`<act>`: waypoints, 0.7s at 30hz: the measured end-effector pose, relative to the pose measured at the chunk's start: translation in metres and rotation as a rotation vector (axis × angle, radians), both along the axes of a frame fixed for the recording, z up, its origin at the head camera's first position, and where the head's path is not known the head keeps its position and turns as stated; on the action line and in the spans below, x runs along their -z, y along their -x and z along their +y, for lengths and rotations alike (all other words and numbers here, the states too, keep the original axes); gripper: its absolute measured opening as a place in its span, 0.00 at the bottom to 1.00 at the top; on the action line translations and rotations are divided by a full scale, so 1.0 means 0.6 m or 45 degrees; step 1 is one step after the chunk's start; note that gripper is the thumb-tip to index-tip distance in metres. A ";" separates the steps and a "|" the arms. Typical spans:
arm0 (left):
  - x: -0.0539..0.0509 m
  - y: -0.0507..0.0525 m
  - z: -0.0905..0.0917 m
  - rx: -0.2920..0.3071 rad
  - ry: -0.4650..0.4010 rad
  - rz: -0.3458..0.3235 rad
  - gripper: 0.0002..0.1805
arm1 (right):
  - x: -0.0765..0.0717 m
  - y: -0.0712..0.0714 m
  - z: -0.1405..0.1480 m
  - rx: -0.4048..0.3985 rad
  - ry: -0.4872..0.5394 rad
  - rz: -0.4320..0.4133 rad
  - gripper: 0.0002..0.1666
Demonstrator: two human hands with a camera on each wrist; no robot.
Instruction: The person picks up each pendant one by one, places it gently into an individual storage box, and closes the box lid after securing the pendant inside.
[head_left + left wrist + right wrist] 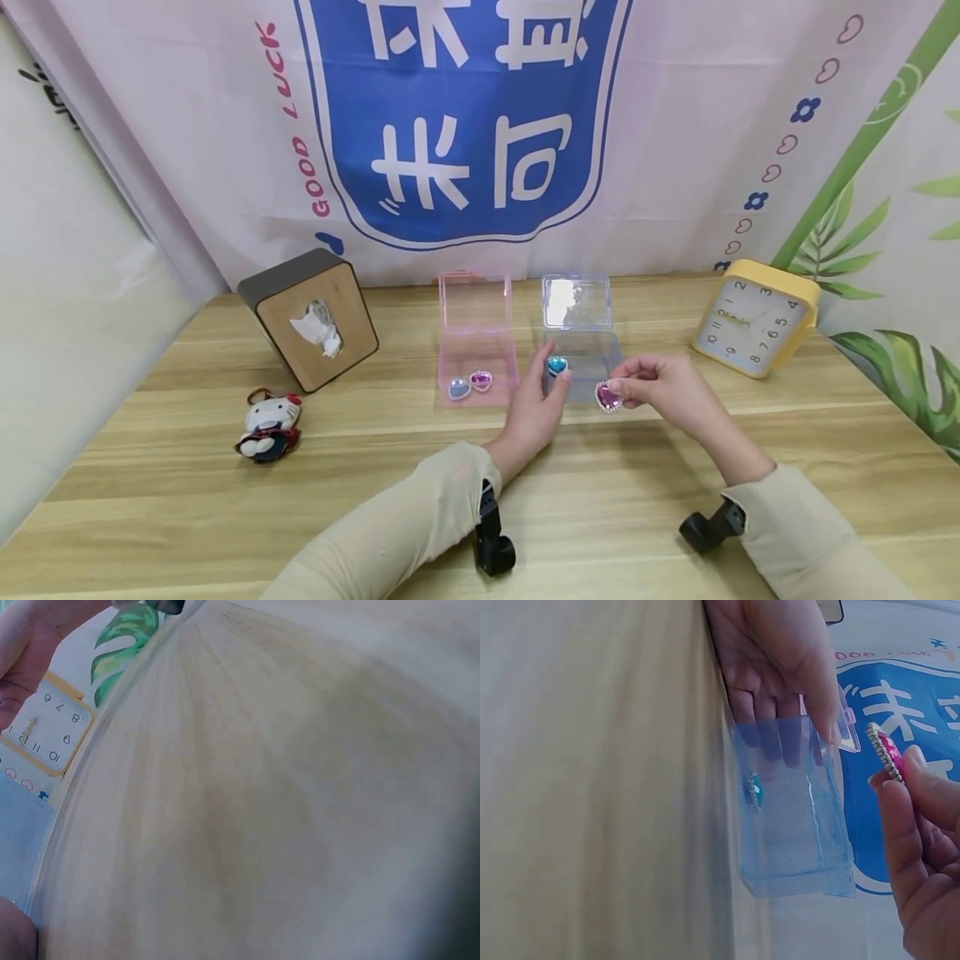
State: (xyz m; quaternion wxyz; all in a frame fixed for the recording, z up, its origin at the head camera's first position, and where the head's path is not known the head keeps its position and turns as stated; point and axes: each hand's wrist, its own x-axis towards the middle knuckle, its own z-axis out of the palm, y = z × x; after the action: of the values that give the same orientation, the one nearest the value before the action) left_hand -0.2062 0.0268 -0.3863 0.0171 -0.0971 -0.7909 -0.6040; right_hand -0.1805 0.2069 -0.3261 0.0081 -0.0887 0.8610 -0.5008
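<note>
The right hand (663, 392) pinches a magenta gem with a beaded rim (608, 397) between thumb and fingertips, at the right front corner of the open blue clear box (588, 389). In the right wrist view the gem (887, 753) is held apart from the box (787, 855). The left hand (534, 412) holds the box's left side, its fingers (769, 735) behind the clear wall. A teal gem (756, 791) lies inside the box. Left of it, the open pink clear box (476, 346) contains a pale blue gem (459, 388) and a purple gem (481, 381).
A tissue box (330, 333) and a plush keychain (270, 427) are on the left of the wooden table (187, 517). A yellow clock (756, 317) stands at the right back. Behind the table hangs a printed cloth (660, 167).
</note>
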 end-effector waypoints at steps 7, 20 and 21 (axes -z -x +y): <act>-0.001 -0.001 -0.001 -0.004 -0.008 0.035 0.29 | -0.009 0.021 -0.005 0.034 0.004 0.036 0.13; 0.001 0.001 -0.001 0.006 0.009 -0.013 0.29 | -0.005 0.063 -0.016 0.033 -0.171 0.048 0.10; 0.000 0.000 -0.001 0.005 0.010 -0.013 0.29 | -0.005 0.066 -0.016 0.017 -0.205 0.054 0.09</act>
State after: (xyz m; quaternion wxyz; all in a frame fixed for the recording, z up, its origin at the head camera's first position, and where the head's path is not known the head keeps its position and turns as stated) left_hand -0.2065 0.0264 -0.3866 0.0114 -0.0956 -0.7931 -0.6014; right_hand -0.2201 0.1974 -0.3230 -0.0065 -0.0929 0.8989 -0.4281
